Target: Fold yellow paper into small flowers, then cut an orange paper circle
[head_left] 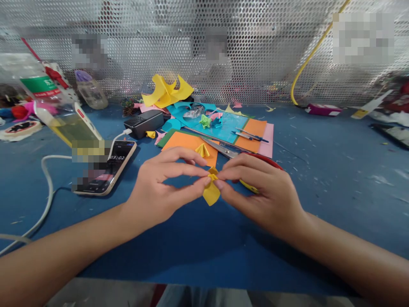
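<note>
Both hands meet on a small yellow paper piece [211, 195], where a slip could spoil the fold

Left hand [159, 183] and right hand [265, 192] are close together, each pinching the paper between thumb and fingers near its gathered middle. The piece is between the fingertips, in front of the orange sheet [179, 140], with its broad lower flap hanging free.

The main risk looks to be at that crowded pinch: uneven pressure from the two thumbs could skew the crease or crush the narrow folds, and pulling the hands apart could tear the thin paper. With the flap unsupported, a loosened grip might let the folds spring open.

The surroundings add lesser hazards. Open-looking scissors [227, 151] lie just beyond the fingers, partly hidden by the right hand, so a careless forward reach could meet a blade. A loose folded yellow piece [202, 150] sits near the left fingertips and could be knocked or flattened by a stray knuckle.
</note>
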### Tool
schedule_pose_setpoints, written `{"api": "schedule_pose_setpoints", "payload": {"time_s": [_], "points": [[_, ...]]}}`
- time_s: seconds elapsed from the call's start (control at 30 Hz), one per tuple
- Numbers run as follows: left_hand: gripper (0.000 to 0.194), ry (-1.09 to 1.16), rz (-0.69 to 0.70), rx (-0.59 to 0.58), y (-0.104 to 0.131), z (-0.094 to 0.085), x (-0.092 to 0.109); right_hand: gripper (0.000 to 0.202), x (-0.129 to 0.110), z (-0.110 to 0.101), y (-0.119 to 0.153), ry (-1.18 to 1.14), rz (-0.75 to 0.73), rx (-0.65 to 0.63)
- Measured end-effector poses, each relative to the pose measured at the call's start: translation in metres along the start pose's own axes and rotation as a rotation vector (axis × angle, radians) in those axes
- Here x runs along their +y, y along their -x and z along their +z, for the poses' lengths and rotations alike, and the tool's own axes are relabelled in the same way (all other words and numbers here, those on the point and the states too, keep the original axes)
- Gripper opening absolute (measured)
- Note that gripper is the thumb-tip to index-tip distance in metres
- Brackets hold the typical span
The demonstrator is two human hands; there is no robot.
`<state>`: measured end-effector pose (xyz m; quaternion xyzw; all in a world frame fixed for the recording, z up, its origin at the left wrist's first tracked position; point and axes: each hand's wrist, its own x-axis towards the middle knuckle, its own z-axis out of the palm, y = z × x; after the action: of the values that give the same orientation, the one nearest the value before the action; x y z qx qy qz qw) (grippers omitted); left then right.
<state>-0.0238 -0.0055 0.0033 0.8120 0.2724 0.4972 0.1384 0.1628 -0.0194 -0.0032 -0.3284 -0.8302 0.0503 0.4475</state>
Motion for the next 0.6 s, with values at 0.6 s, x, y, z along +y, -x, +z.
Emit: {"api": "schedule_pose_setpoints", "payload": {"time_s": [0.6], "points": [[0.012, 0.079, -0.082, -0.107, 0.0021, 0.002, 0.0029, 0.01, -0.0035, -0.0035, -0.001, 0.079, -0.044, -0.041]]}}
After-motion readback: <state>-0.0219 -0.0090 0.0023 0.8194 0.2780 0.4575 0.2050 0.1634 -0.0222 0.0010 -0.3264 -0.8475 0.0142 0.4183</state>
